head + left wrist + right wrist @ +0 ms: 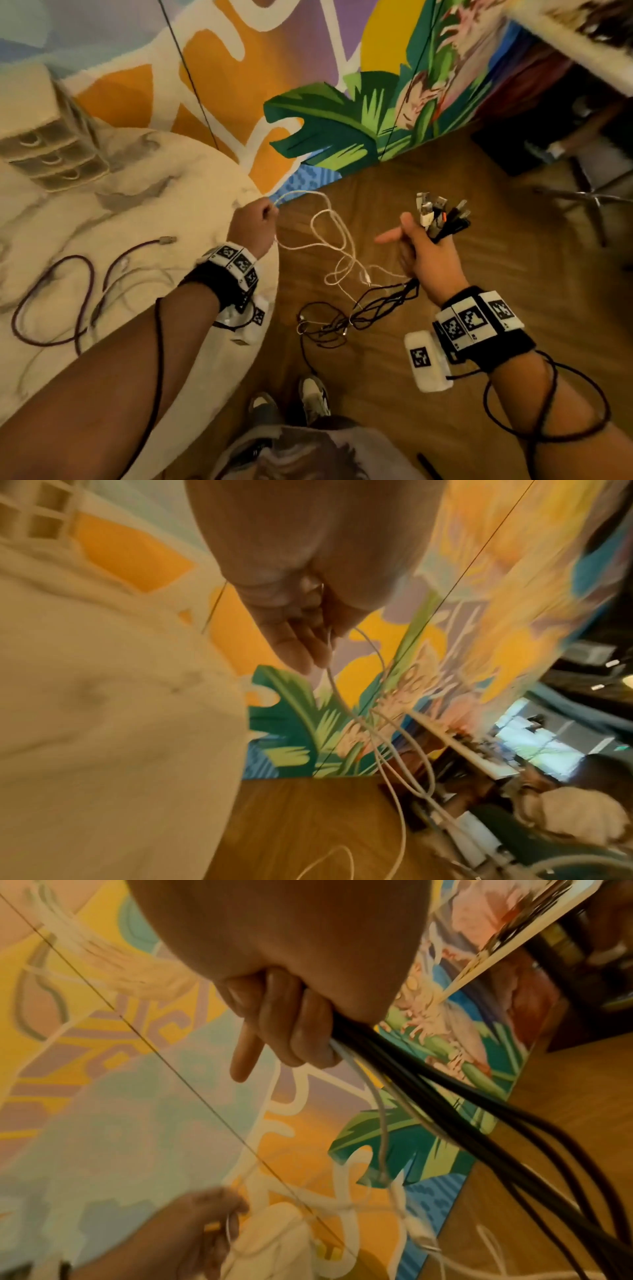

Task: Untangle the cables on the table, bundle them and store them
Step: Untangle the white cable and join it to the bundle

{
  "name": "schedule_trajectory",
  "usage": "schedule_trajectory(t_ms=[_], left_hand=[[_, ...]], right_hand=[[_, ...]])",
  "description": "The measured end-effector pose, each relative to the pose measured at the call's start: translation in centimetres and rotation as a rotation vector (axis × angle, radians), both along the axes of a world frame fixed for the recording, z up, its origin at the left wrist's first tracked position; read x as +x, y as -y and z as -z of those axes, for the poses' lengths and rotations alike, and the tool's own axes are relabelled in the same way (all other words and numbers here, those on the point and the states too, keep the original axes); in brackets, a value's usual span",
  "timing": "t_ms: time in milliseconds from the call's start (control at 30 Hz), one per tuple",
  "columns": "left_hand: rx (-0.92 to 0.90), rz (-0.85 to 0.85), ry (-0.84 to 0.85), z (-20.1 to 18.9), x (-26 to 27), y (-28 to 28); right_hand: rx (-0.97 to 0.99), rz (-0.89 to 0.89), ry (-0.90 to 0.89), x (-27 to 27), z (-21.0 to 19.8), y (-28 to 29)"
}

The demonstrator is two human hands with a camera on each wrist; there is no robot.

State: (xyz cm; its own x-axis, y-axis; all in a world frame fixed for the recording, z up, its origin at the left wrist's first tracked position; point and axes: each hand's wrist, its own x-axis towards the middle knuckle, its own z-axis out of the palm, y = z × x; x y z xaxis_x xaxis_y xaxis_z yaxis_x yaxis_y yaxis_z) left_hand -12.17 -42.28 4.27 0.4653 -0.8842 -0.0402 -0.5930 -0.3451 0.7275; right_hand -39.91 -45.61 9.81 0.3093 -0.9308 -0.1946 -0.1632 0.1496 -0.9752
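Observation:
My right hand [424,246] grips a bunch of cables just below their plugs [442,214], with the index finger pointing left; the black and white strands [428,1096] trail down from the fist into a dark tangle [342,318] hanging over the floor. My left hand [255,222] is held by the table's edge and pinches a white cable [329,236], which loops across to the bundle. The same white cable [346,696] runs out between my left fingers [294,639]. A maroon cable [54,301] lies coiled on the marble table [144,212].
A small drawer unit [44,150] stands at the table's back left. A colourful mural wall [308,85] rises behind the wooden floor [445,171]. A chair base [589,195] is at the far right. My shoes [308,397] are below, by the table edge.

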Motion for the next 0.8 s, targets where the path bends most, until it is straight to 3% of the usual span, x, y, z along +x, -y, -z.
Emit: schedule_trajectory(t_ms=[167, 267, 433, 533, 667, 733, 800], left_hand=[[0.143, -0.291, -0.345, 3.8, -0.6, 0.2], [0.014, -0.439, -0.756, 3.0, -0.5, 1.5], [-0.23, -0.649, -0.985, 1.1, 1.7, 3.2], [-0.151, -0.601, -0.888, 1.4, 1.8, 3.2], [0.089, -0.113, -0.435, 2.9, 0.1, 1.6], [0.141, -0.058, -0.257, 3.9, 0.1, 0.7], [0.179, -0.065, -0.184, 4.6, 0.3, 0.3]], right_hand=[[0.045, 0.053, -0.007, -4.3, -0.2, 0.2], [0.05, 0.093, -0.053, -5.8, -0.2, 0.1], [0.012, 0.144, -0.211, -7.1, 1.0, 0.1], [-0.006, 0.169, -0.253, -7.3, 1.5, 0.2], [-0.015, 0.194, -0.249, -7.3, 1.7, 0.6], [-0.022, 0.204, -0.255, -7.4, 1.6, 0.7], [-0.034, 0.212, -0.276, -7.7, 1.4, 0.9]])
